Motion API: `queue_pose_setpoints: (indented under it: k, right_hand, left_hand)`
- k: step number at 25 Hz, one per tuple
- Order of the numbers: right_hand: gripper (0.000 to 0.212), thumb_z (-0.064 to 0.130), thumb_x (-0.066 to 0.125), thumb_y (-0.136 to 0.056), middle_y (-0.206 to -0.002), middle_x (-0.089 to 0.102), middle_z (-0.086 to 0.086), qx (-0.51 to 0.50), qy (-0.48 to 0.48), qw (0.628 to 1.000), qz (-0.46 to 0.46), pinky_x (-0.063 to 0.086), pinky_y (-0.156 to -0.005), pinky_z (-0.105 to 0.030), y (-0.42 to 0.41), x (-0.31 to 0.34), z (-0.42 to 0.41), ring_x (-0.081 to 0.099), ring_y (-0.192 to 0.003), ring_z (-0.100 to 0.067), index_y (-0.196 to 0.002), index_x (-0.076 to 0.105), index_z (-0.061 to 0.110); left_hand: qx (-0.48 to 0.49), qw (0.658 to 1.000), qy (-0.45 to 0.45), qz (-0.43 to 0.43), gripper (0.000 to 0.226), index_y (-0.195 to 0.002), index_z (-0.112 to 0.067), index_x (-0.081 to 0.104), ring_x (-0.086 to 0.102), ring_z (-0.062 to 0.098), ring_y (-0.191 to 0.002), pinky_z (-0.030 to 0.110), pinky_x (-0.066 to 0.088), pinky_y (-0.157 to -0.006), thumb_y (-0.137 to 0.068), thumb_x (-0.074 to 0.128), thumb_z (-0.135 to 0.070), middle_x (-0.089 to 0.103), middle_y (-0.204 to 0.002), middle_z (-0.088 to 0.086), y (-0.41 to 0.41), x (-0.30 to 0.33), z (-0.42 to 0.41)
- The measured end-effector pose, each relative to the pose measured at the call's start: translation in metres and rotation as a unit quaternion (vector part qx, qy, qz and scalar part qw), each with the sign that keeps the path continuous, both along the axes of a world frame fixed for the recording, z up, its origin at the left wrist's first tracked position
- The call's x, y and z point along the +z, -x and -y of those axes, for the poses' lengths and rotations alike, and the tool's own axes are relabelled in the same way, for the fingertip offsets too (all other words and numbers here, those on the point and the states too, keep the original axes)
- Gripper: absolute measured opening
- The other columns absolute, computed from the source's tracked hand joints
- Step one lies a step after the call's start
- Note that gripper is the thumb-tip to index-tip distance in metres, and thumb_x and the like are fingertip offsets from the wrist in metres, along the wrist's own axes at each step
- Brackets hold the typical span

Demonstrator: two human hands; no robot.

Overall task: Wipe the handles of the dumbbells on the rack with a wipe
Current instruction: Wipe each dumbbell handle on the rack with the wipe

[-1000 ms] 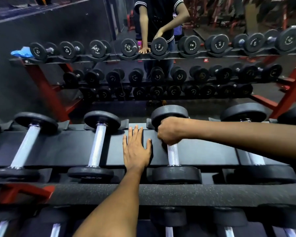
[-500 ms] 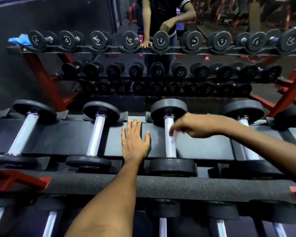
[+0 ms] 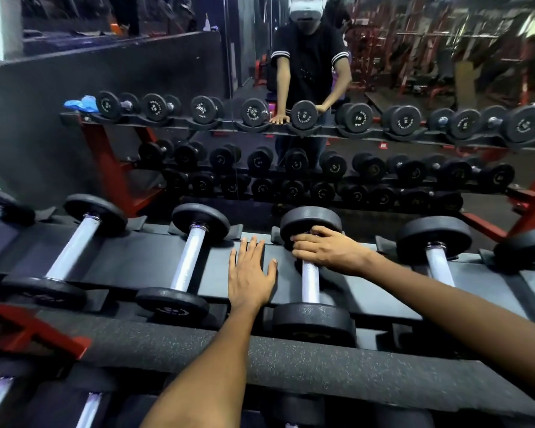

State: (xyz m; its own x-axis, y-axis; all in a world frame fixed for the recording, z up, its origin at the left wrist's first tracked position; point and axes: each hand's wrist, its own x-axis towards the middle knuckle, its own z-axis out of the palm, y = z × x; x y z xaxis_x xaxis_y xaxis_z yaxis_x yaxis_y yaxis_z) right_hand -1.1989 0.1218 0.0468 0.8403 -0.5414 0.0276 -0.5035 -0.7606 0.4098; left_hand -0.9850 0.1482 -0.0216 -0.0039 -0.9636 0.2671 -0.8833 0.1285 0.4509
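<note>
Steel handle (image 3: 310,282), stiff, likely slick; best wrapped at mid-bar, right hand (image 3: 328,249) now curled round its far end, left hand (image 3: 250,274) flat on rack (image 3: 142,261).

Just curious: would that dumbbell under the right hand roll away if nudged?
Probably not: the dumbbell has round heads seated in the rack's cradles. It likely feels heavy for its size. The handle under the right hand looks textured, so grippy.

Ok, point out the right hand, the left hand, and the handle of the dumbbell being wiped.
right hand (image 3: 329,248), head view, back of the hand, at the handle's far end.
left hand (image 3: 250,274), head view, back of the hand, flat on the rack.
handle (image 3: 310,284), head view, bare middle of the bar.
</note>
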Motion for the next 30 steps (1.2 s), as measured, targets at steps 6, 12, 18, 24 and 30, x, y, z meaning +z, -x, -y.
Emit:
queue_pose_setpoints:
  k: [6,12,18,24,30]
  right_hand:
    - [0.034,0.015,0.042,-0.093,-0.117,0.067,-0.008,-0.031,0.038,0.965,0.258,0.048,-0.089,-0.027,0.019,-0.009,-0.021,0.064,-0.107,-0.017,-0.118,0.063,0.005]
    - [0.013,-0.003,0.055,-0.088,-0.058,0.055,-0.006,-0.433,-0.276,0.466,0.720,0.052,-0.056,-0.016,-0.014,-0.012,-0.038,0.056,-0.049,-0.010,-0.081,0.064,0.003]
    - [0.022,0.000,0.050,-0.088,-0.055,0.046,0.002,-0.458,-0.472,0.302,0.690,0.028,-0.049,-0.023,-0.050,0.039,-0.029,0.042,-0.050,-0.008,-0.071,0.047,0.015]
    - [0.013,0.000,0.047,-0.084,-0.082,0.050,-0.004,-0.472,-0.472,0.233,0.707,0.040,-0.063,-0.029,-0.066,0.042,-0.020,0.050,-0.071,-0.016,-0.075,0.052,0.008]
    - [0.012,-0.001,0.051,-0.084,-0.080,0.055,-0.008,-0.463,-0.462,0.196,0.730,0.046,-0.073,-0.030,-0.072,0.037,-0.020,0.054,-0.072,-0.020,-0.075,0.053,0.006]
  left_hand:
    - [-0.008,1.000,0.001,-0.012,0.060,-0.152,-0.023,0.028,0.004,0.008,-0.149,0.032,-0.005,-0.121,-0.098,0.039,-0.045,0.021,-0.160,-0.006,-0.002,0.000,0.000]
    - [-0.004,1.000,-0.001,-0.010,0.059,-0.152,-0.024,0.027,0.003,0.008,-0.149,0.032,-0.006,-0.122,-0.098,0.036,-0.047,0.019,-0.160,-0.006,-0.001,0.001,0.000]
    - [-0.005,1.000,0.002,-0.016,0.059,-0.151,-0.025,0.028,0.004,0.008,-0.149,0.030,-0.007,-0.121,-0.097,0.036,-0.046,0.022,-0.160,-0.007,-0.001,-0.002,0.000]
    - [-0.007,1.000,0.008,-0.013,0.066,-0.150,-0.024,0.030,0.004,0.008,-0.149,0.029,-0.008,-0.120,-0.091,0.026,-0.051,0.024,-0.159,-0.005,-0.001,-0.003,0.000]
    - [-0.008,1.000,0.012,-0.016,0.058,-0.150,-0.023,0.032,0.004,0.009,-0.149,0.030,-0.006,-0.121,-0.097,0.037,-0.045,0.024,-0.159,-0.004,-0.001,-0.005,0.003]
